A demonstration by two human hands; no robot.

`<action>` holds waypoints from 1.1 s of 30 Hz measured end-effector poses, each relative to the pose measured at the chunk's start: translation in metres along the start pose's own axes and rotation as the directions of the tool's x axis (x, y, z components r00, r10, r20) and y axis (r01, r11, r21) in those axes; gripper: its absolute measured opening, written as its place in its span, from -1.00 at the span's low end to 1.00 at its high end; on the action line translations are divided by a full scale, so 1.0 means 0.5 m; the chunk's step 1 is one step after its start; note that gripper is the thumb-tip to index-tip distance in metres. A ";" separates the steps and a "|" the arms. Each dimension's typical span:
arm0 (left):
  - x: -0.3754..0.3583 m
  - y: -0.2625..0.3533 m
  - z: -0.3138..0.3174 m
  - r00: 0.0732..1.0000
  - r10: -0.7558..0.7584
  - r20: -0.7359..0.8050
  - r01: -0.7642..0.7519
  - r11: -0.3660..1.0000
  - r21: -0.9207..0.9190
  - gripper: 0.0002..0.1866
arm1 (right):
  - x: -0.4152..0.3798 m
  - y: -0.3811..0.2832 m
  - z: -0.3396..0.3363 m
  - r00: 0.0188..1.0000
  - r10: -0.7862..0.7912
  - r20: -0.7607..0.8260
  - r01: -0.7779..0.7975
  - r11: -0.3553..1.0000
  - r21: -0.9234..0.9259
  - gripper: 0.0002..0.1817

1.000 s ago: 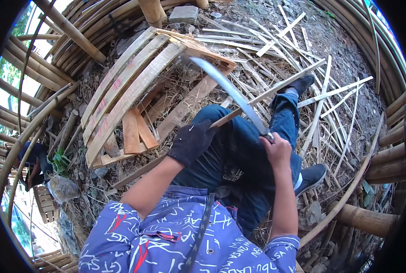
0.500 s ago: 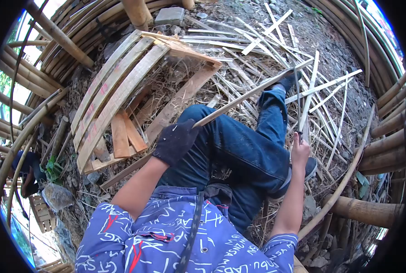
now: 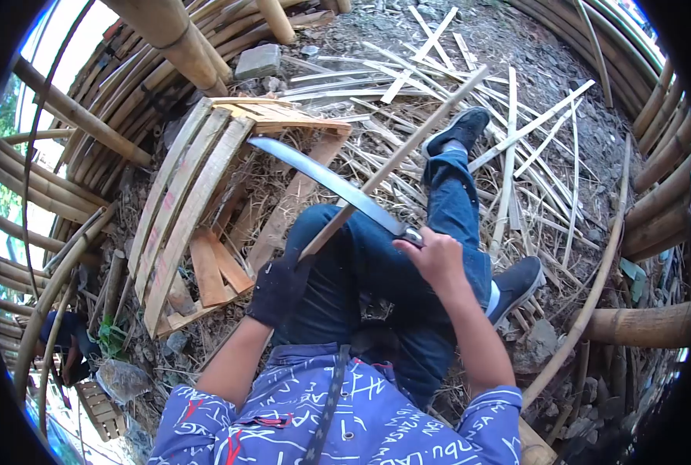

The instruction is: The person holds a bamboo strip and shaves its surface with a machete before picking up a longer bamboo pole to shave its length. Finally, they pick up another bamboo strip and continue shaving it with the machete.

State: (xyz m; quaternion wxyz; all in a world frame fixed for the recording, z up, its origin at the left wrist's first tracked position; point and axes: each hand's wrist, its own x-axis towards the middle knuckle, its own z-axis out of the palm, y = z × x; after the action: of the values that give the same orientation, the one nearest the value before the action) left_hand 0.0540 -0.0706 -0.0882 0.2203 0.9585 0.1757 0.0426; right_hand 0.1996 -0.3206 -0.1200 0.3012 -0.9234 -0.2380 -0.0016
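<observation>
A long wooden slat slants from the lap toward the far right, passing over the bent knee, which probably props it. The machete crosses it; whether they touch, I cannot tell. The gloved left hand is closed round the slat's near part, seemingly steadying it. The bare right hand is wrapped round the machete's handle, forearm reaching forward, blade pointing far left toward a wooden pallet. Loose strips lie far right.
</observation>
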 end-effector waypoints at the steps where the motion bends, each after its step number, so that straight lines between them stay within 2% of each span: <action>1: -0.003 0.007 -0.010 1.000 -0.008 0.028 0.007 0.999 0.037 -0.70 | 0.004 0.019 0.001 1.000 0.000 0.008 0.000 0.999 -0.036 -0.39; 2: -0.008 0.001 -0.015 0.999 -0.024 0.028 0.023 0.999 0.036 -0.70 | 0.007 0.044 -0.001 1.000 0.001 0.021 0.001 0.997 -0.077 -0.38; 6: -0.018 -0.011 -0.021 0.998 0.010 0.060 -0.007 0.999 -0.044 -0.73 | 0.031 0.193 -0.052 0.955 0.243 -0.172 -0.250 0.968 -0.018 -0.36; 7: -0.019 -0.011 -0.021 0.998 0.007 0.063 -0.003 0.998 -0.069 -0.72 | 0.025 0.233 -0.069 0.952 0.252 -0.173 -0.261 0.965 -0.028 -0.36; 9: -0.003 -0.008 -0.020 0.994 0.017 0.105 -0.013 0.999 -0.043 -0.73 | 0.029 0.288 -0.102 0.873 0.424 -0.239 -0.438 0.899 -0.005 -0.37; 10: 0.004 -0.009 -0.021 0.990 0.005 0.142 -0.004 1.000 -0.007 -0.74 | 0.028 0.270 -0.118 0.872 0.422 -0.248 -0.437 0.899 -0.009 -0.37; 11: 0.011 -0.019 -0.016 0.990 0.006 0.141 -0.005 1.000 -0.011 -0.74 | 0.018 0.229 -0.133 0.881 0.417 -0.224 -0.414 0.908 0.065 -0.37; 13: 0.031 -0.050 0.001 0.955 0.229 0.188 -0.205 0.969 -0.139 -0.73 | -0.004 0.208 -0.106 0.900 0.405 -0.160 -0.364 0.901 0.235 -0.39; 14: 0.039 -0.059 0.001 0.954 0.227 0.195 -0.202 0.970 -0.138 -0.73 | -0.011 0.173 -0.092 0.915 0.382 -0.130 -0.326 0.890 0.319 -0.41; 16: 0.053 -0.073 -0.003 0.888 0.378 0.263 -0.371 0.925 -0.077 -0.70 | -0.018 0.072 -0.066 0.948 0.312 -0.066 -0.253 0.861 0.441 -0.44; 17: 0.056 -0.073 -0.007 0.888 0.372 0.269 -0.367 0.928 -0.070 -0.70 | -0.016 0.028 -0.057 0.965 0.261 -0.036 -0.212 0.851 0.481 -0.47; 19: 0.061 -0.061 -0.022 0.863 0.329 0.384 -0.288 0.944 -0.161 -0.68 | -0.005 -0.028 -0.038 0.983 0.175 0.060 -0.185 0.907 0.377 -0.42; 20: 0.067 -0.037 -0.037 0.866 0.318 0.385 -0.282 0.948 -0.149 -0.68 | 0.003 -0.047 -0.023 0.983 0.169 0.065 -0.181 0.904 0.388 -0.42; 21: 0.071 -0.006 -0.052 0.871 0.102 0.480 -0.030 0.987 -0.155 -0.68 | 0.011 -0.063 -0.009 0.991 0.107 0.075 -0.126 0.943 0.309 -0.40; 22: 0.072 0.010 -0.061 0.816 -0.107 0.569 0.224 0.965 -0.139 -0.68 | 0.016 -0.071 0.004 0.995 0.046 0.090 -0.066 0.972 0.226 -0.38; 23: 0.069 0.004 -0.059 0.817 -0.113 0.566 0.227 0.964 -0.136 -0.68 | 0.019 -0.070 0.027 0.995 0.034 0.097 -0.052 0.979 0.196 -0.34; 25: 0.065 -0.005 -0.052 0.866 0.120 0.485 -0.007 0.974 -0.227 -0.73 | 0.024 -0.067 0.033 0.994 0.037 0.107 -0.052 0.989 0.137 -0.34; 29: 0.054 -0.001 -0.040 0.868 0.106 0.484 0.015 0.971 -0.240 -0.80 | 0.037 -0.007 0.029 0.991 0.079 0.105 -0.079 0.997 -0.010 -0.31; 31: 0.056 -0.016 -0.023 0.892 0.215 0.397 -0.113 0.958 -0.264 -0.84 | 0.044 0.034 0.019 0.991 0.075 0.112 -0.068 0.995 -0.068 -0.30; 33: 0.059 -0.015 -0.023 0.888 0.217 0.406 -0.120 0.960 -0.252 -0.84 | 0.040 0.052 0.024 0.993 0.062 0.103 -0.054 0.995 -0.080 -0.30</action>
State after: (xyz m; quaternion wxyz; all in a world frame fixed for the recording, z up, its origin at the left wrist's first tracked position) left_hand 0.0774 -0.0493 -0.0809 0.3537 0.9255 0.0327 -0.1314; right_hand 0.2270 -0.3233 -0.1412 0.2525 -0.9396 -0.2264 0.0468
